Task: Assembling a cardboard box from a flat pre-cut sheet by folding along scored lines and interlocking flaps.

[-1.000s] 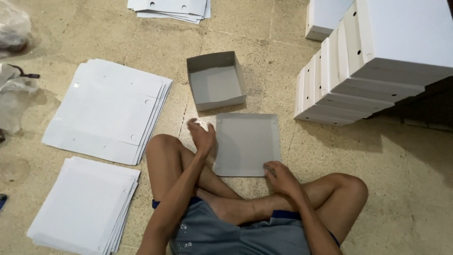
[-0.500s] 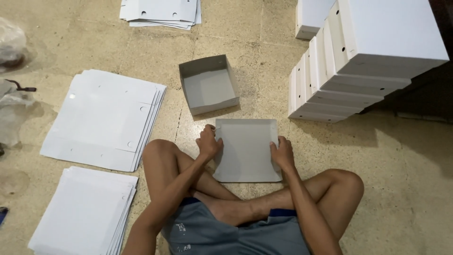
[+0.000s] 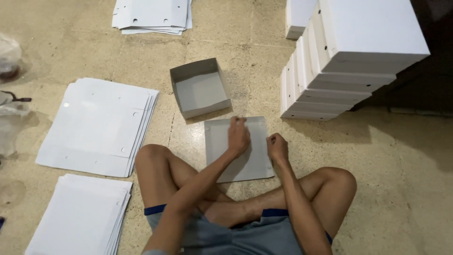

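A flat grey cardboard sheet (image 3: 219, 141) lies on the floor in front of my crossed legs. My left hand (image 3: 238, 136) presses down on the sheet's middle, fingers spread toward its far edge. Over the sheet's right edge my right hand (image 3: 277, 147) is curled and grips that edge. Just beyond the sheet stands a folded open grey box (image 3: 200, 88), empty.
Stacks of flat white cardboard blanks lie at left (image 3: 96, 126), bottom left (image 3: 78, 217) and top (image 3: 151, 14). A pile of finished white boxes (image 3: 344, 56) stands at right. Clear plastic bags (image 3: 9, 59) lie at the far left edge.
My left hand has slid from the sheet's left edge to its middle. My right hand moved from my leg to the sheet's right edge. The sheet's raised sides now lie flatter.
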